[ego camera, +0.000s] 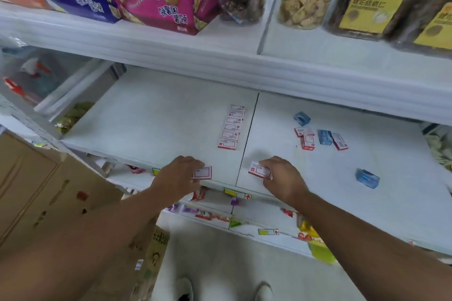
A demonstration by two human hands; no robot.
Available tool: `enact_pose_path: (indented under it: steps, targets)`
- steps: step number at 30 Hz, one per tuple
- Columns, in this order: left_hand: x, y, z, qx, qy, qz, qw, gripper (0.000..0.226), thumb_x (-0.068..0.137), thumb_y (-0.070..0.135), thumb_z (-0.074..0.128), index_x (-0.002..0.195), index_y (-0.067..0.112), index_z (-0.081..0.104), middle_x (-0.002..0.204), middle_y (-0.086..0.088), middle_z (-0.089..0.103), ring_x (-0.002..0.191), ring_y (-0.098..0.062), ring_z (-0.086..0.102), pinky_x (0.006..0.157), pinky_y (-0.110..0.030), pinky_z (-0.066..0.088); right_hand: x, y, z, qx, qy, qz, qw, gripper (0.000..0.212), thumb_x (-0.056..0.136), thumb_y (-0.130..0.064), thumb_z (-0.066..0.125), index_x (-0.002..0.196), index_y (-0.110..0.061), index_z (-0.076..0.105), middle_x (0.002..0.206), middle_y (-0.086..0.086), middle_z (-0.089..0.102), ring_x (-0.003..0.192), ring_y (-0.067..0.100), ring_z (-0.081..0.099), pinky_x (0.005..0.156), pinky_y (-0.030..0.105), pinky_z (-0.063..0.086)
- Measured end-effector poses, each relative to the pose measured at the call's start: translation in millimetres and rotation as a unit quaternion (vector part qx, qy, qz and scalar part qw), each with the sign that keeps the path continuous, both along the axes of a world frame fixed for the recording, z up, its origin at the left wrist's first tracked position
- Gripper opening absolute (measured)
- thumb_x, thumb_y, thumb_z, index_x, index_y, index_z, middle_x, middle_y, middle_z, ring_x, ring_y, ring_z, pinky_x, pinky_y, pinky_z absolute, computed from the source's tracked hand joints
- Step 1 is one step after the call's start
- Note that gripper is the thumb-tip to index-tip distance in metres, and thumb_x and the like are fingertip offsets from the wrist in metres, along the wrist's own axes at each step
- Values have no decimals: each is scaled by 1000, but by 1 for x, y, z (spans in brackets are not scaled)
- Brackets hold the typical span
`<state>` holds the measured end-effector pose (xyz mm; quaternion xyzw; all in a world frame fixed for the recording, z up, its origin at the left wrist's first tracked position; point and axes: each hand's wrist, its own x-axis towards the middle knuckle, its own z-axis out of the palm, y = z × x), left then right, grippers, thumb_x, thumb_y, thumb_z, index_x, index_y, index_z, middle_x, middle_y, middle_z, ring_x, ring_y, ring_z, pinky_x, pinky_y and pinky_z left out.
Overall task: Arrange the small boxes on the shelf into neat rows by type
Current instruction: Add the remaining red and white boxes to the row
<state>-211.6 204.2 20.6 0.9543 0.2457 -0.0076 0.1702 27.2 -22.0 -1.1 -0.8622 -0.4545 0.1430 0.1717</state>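
Red-and-white boxes are sitting pinched in both hands, left [179,173] and right [281,175], at the shelf [159,120] front; the row [231,127] is lying just beyond, running front to back, between them.

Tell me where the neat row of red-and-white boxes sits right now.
In the head view, the row of red-and-white boxes lies mid-shelf, just left of the dark seam, beyond the left hand.

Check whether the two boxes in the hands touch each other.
Apart. The head view shows bare white shelf between the box in the left hand, box at, and the box in the right hand, box at.
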Motion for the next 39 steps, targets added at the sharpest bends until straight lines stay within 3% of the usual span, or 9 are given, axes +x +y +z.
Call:
enact_pose_path:
  steps: [3,9,13,18,22,32,36,39]
  targets:
    - [-4,26,-6,-1,-19,-29,999,54,94,32,70,147,26,57,137,5,63,127,-16,54,97,-33,56,-16,16,1,-9,-9,-24,1000,46,86,-15,69,130,-26,71,115,-2,67,102,20,62,81,25,45]
    - [-11,61,-20,-10,-29,-67,997,53,95,33,69,147,25,58,138,5,63,125,-17,53,98,-34,52,-36,58,-3,-4,-1,-44,999,48,87,-16,70,134,-25,69,119,-2,67,105,19,60,87,28,51]
    - [-14,69,-38,-9,-44,-50,998,52,95,34,67,146,26,59,137,7,63,125,-15,52,98,-33,49,-34,88,-16,2,0,-13,1000,51,81,-13,66,131,-24,70,122,3,68,110,27,61,93,32,51]
    - [-19,57,-72,-21,-90,-31,995,50,88,33,77,135,24,67,124,6,70,110,-15,58,83,-27,51,-27,126,-39,-10,10,10,1000,55,87,-15,63,140,-26,65,140,2,63,122,25,59,105,37,52]
    - [-22,51,-85,-25,-97,-31,994,48,89,34,79,134,23,67,122,6,71,107,-15,61,84,-28,55,-21,141,-54,-17,4,22,1000,51,90,-14,65,140,-22,65,139,2,62,126,26,56,108,40,50]
    - [-8,51,-95,-17,-93,-42,995,50,93,41,74,140,26,63,125,6,69,111,-13,57,89,-26,54,-19,139,-67,22,-29,1,999,44,93,-17,69,136,-26,68,138,-6,52,125,19,51,99,39,57]
    - [14,44,-87,-28,-87,-57,994,52,94,34,75,142,22,61,128,3,65,116,-16,55,94,-31,58,-18,120,-60,48,-51,-48,996,29,100,-37,62,125,-26,72,128,-8,54,115,15,54,85,37,60]
    - [34,39,-84,-48,-82,-54,994,50,96,28,72,144,22,59,133,3,55,123,-17,50,95,-33,60,-21,102,-55,52,-13,-83,995,33,103,-42,52,126,-26,70,124,-9,53,114,11,54,89,33,57]
